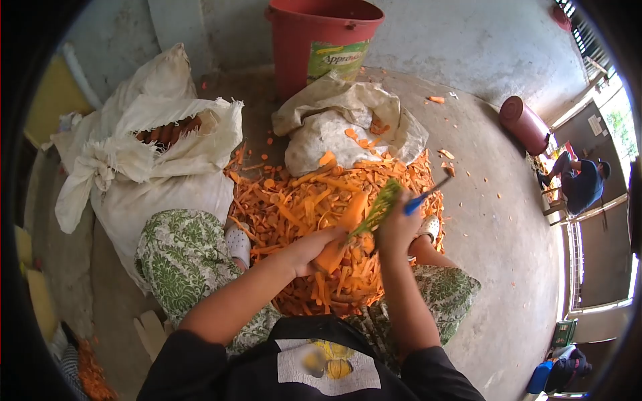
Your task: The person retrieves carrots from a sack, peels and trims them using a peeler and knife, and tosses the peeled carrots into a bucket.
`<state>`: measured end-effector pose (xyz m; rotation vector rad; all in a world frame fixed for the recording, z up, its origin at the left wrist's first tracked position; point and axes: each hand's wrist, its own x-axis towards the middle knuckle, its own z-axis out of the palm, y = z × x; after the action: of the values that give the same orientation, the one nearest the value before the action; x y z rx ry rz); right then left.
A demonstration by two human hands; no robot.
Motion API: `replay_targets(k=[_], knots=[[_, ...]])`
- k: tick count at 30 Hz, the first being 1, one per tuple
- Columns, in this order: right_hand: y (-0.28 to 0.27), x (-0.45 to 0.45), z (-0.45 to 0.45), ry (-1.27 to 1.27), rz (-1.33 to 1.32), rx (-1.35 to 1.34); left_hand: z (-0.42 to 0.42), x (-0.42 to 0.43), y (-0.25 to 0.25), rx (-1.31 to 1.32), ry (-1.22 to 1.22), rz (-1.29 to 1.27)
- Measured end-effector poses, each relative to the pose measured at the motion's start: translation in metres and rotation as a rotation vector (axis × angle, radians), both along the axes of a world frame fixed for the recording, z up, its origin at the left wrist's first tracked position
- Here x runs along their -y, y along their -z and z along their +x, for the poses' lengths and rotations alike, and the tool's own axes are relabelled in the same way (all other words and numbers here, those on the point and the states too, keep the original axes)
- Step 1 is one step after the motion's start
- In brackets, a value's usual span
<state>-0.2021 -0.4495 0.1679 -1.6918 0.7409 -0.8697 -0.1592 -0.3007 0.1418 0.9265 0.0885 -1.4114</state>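
My left hand [317, 250] is wrapped round a large peeled carrot [351, 214], over a big heap of orange peelings and pieces [301, 207] between my legs. Just right of it, my right hand [399, 224] holds a blue-handled tool [414, 203] with a dark tip pointing up and right. A yellow-green blurred item [380, 208] shows between the two hands, beside the carrot; whether my right hand holds it too, I cannot tell.
Left of the heap stands a white sack [160, 194], torn open over carrots. Behind the heap are a crumpled sack [321, 140] and a red bucket [294, 50]. A dark red container [525, 125] lies at the right, near a seated person [583, 187]. Another person [567, 373] is lower right.
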Motion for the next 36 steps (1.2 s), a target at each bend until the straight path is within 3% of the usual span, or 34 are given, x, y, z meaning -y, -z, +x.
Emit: replay_targets(k=[2, 4, 5, 7, 8, 9, 10, 11, 12, 14, 16, 17, 18, 19, 22, 26, 28, 29, 31, 32, 34, 36], knots=[[0.01, -0.037, 0.003, -0.1, -0.054, 0.042, 0.0, 0.002, 0.02, -0.068, -0.036, -0.028], [0.015, -0.047, -0.005, -0.089, -0.214, -0.221, -0.001, 0.004, 0.026, -0.001, -0.075, -0.063], [0.018, -0.038, -0.002, -0.088, -0.217, -0.221, -0.002, 0.003, 0.025, -0.001, -0.074, -0.066], [0.042, 0.011, 0.011, 0.116, -0.25, -0.148, -0.006, -0.002, 0.025, 0.013, 0.079, -0.056], [0.06, 0.054, 0.017, 0.288, -0.411, -0.105, -0.011, -0.003, 0.022, 0.012, 0.076, -0.055], [0.042, 0.075, 0.014, 0.415, -0.139, -0.259, -0.017, -0.004, 0.017, 0.06, 0.139, -0.038], [0.063, 0.117, 0.013, 0.596, -0.078, -0.328, -0.02, -0.006, 0.012, 0.11, 0.203, -0.021], [0.049, 0.116, 0.006, 0.653, -0.122, -0.108, -0.021, -0.007, 0.004, 0.21, 0.249, -0.054], [0.039, 0.109, 0.004, 0.655, -0.118, -0.107, -0.018, -0.008, 0.006, 0.212, 0.252, -0.051], [0.021, 0.085, 0.002, 0.356, 0.24, 0.189, -0.011, -0.007, 0.019, 0.088, 0.223, -0.189], [0.008, 0.037, -0.001, 0.164, -0.037, -0.051, -0.004, -0.003, 0.031, 0.03, 0.158, -0.154], [0.005, 0.007, -0.002, 0.051, -0.125, -0.016, -0.003, -0.002, 0.029, -0.032, 0.07, -0.084], [0.0, -0.022, -0.005, -0.027, -0.03, -0.022, -0.003, -0.001, 0.028, -0.093, -0.016, -0.01], [0.004, -0.043, -0.007, -0.046, -0.199, 0.018, -0.003, -0.001, 0.027, -0.094, -0.016, -0.009], [0.009, -0.041, -0.005, -0.063, -0.13, -0.182, -0.006, -0.001, 0.025, 0.06, 0.007, -0.084], [0.049, 0.075, 0.014, 0.37, -0.346, -0.129, -0.019, -0.007, 0.008, 0.09, 0.156, -0.031], [0.075, 0.145, 0.005, 0.665, -0.256, -0.22, -0.025, -0.007, 0.005, 0.225, 0.198, -0.045], [0.065, 0.144, 0.002, 0.667, -0.252, -0.217, -0.022, -0.009, -0.001, 0.214, 0.245, -0.057], [0.04, 0.141, -0.008, 0.536, 0.186, 0.107, -0.015, -0.01, 0.011, 0.324, 0.273, -0.083], [0.034, 0.135, -0.01, 0.536, 0.186, 0.106, -0.012, -0.01, 0.013, 0.433, 0.3, -0.111], [0.025, 0.108, -0.009, -0.03, 0.05, -0.161, 0.002, -0.012, 0.009, 0.486, 0.253, -0.166], [-0.008, 0.06, -0.015, -0.38, -0.109, -0.369, 0.012, -0.015, 0.005, 1.146, 0.259, 0.011]])
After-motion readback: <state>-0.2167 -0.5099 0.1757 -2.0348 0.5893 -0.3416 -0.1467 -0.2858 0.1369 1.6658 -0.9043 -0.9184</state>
